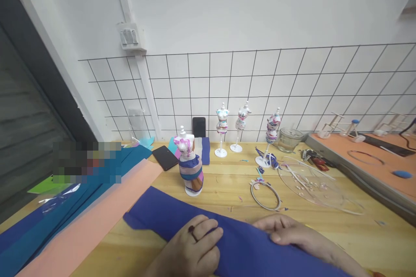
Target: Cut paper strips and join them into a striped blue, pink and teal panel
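A dark blue sheet [240,244], paper or cloth, stretches across the front of the table. My left hand [195,246], with a dark ring on one finger, has its fingers bent and closed on the sheet. Farther right, my right hand [289,233] pinches the sheet's upper edge, thumb on top. Beyond the sheet stands a small dress-form mannequin [190,166], upright and wrapped in bands of blue, grey, brown and pink; neither hand touches it. The sheet's near part runs out of view at the bottom.
Peach [87,220] and teal sheets [107,181] lie at left. Three small mannequins [222,121] stand by the wall grid. A metal ring [265,197], scraps, a clear plate of beads [312,184], a glass bowl [290,140] and an orange-topped tray [367,151] occupy the right. A dark phone [165,158] lies behind.
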A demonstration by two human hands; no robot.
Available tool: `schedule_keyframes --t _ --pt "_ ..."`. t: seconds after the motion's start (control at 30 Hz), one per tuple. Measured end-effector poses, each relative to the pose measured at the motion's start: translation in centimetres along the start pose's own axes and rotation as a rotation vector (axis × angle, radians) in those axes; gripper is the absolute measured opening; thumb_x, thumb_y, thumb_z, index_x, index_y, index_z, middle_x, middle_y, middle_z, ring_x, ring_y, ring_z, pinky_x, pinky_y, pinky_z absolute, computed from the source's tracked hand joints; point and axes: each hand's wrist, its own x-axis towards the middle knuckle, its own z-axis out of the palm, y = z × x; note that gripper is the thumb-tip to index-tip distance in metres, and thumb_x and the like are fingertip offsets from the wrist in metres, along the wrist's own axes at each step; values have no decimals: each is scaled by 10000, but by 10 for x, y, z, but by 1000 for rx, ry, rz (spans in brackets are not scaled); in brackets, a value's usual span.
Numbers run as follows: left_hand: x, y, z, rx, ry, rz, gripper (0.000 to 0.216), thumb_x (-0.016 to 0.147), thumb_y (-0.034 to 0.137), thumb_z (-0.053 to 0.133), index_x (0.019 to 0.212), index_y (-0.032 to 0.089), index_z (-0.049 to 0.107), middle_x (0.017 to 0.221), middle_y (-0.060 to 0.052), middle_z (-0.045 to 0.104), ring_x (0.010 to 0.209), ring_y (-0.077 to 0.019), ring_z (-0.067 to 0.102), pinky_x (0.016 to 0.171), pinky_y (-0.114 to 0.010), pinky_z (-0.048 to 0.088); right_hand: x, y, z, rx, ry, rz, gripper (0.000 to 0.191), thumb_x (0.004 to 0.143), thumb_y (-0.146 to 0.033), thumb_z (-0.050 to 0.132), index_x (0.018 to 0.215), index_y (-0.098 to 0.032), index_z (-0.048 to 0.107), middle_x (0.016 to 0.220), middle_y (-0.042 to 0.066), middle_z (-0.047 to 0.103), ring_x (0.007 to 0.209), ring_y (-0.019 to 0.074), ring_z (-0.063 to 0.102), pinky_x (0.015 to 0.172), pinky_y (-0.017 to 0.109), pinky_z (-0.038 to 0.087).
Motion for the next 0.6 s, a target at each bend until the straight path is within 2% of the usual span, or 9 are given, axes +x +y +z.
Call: schedule_keyframes --t 0.07,0.17,0.23,0.33,0.47,0.53,0.6 --pt "-2 -1 3 -54 -71 5 254 939 280 410 824 170 608 973 -57 715 943 -201 611 874 -357 490 10 -17 -4 92 -101 61 323 738 -230 690 1041 -119 692 979 68 716 868 204 675 843 321 471" --pt "-5 -3 6 -160 -146 -26 328 930 432 418 1004 165 595 924 -77 714 893 -214 620 824 -350 493 10 -28 1 145 -82 109 343 675 -162 701 1017 -149 719 959 62 736 825 176 686 833 299 472" --pt "-6 -7 3 -256 -133 -110 389 915 488 423 1079 165 564 895 -81 709 868 -210 628 803 -326 497 7 -29 6 137 -81 113 339 668 -154 703 1006 -168 725 961 52 736 830 168 682 832 294 474" --pt "-10 -18 -8 -336 -107 -321 552 899 602 320 1131 153 541 949 -117 694 894 -233 636 782 -339 516 5 -30 11 147 -135 84 339 674 -167 714 1013 -171 721 945 30 732 830 140 669 818 253 472" --pt "-17 -40 -22 -222 -158 -515 318 943 377 403 1095 167 587 998 -105 700 963 -223 638 810 -335 533 4 -31 18 183 -220 62 324 685 -227 748 1000 -159 717 908 12 734 790 109 675 755 192 479" --pt "-20 -47 -25 -188 -225 -565 342 916 372 477 1175 165 558 1107 -117 671 1078 -245 592 873 -375 521 3 -29 20 181 -258 62 345 693 -258 758 1020 -159 709 918 14 740 800 111 687 756 184 483" --pt "-22 -50 -25 -200 -307 -560 453 874 422 546 1253 177 510 1216 -121 624 1185 -269 520 930 -425 492 1 -25 22 156 -308 82 385 693 -298 768 1040 -145 702 927 24 746 803 118 697 752 175 488"
